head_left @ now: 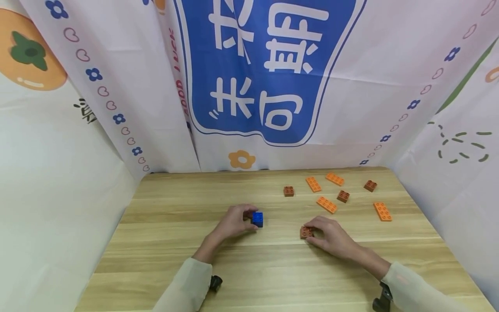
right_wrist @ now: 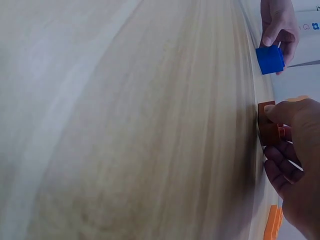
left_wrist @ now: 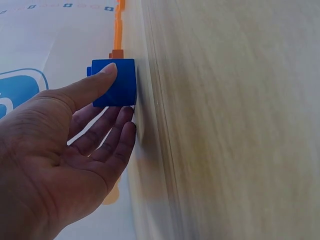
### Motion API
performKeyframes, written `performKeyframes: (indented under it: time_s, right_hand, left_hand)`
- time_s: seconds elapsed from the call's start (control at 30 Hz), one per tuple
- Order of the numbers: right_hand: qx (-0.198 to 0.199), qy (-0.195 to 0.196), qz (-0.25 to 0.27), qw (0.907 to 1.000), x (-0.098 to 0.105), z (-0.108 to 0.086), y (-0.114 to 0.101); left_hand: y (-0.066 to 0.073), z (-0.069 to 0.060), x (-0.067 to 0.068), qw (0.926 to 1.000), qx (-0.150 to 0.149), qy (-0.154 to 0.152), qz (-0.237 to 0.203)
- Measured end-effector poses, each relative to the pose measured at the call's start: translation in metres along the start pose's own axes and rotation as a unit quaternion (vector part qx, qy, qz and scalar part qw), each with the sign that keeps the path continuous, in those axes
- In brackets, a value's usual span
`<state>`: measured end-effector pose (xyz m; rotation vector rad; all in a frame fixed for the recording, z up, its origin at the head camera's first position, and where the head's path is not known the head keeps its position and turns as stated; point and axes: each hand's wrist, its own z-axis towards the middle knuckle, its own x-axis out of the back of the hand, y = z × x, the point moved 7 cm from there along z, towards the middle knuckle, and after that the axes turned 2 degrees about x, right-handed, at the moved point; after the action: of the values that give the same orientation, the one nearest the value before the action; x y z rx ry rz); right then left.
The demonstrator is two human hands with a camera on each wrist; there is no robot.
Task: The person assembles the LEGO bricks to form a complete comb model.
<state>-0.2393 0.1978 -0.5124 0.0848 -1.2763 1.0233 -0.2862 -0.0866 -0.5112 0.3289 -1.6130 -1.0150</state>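
In the head view my left hand (head_left: 236,222) pinches a blue toy building brick (head_left: 257,219) between thumb and fingers near the middle of the table. The left wrist view shows the thumb lying on one side face of the blue brick (left_wrist: 114,82), with its studs turned to the left of that picture. To the right, my right hand (head_left: 332,236) holds a brown studded brick (head_left: 306,232) by its sides, low at the tabletop. From the right wrist, the thumb presses the face of the brown brick (right_wrist: 269,124). A gap separates the two bricks.
On the wooden table (head_left: 163,242), a brown brick (head_left: 288,191) stands behind the hands. Further right lie two more brown bricks (head_left: 343,196) and several flat orange bricks (head_left: 326,204). A printed white cloth (head_left: 343,108) hangs along the back and sides.
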Motion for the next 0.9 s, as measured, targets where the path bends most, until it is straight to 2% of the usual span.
performKeyframes:
  time_s: [0.27,0.53,0.73,0.9]
  right_hand:
    - [0.006,0.006,0.010,0.9999,-0.002,0.007,-0.007]
    - [0.028,0.036,0.009,0.9989,-0.002,0.020,-0.017]
    - [0.027,0.034,0.036,0.9984,-0.002,0.034,-0.026]
    - [0.015,0.029,0.033,0.9989,-0.005,0.042,-0.029]
  left_hand:
    - [0.000,0.000,-0.001,0.9999,0.010,0.010,-0.002]
    - [-0.003,0.001,-0.001,0.9997,0.018,0.014,-0.006]
    - [-0.004,0.002,0.000,0.9996,0.020,0.018,-0.011]
    - [-0.003,0.002,0.000,0.9997,0.011,0.020,-0.005]
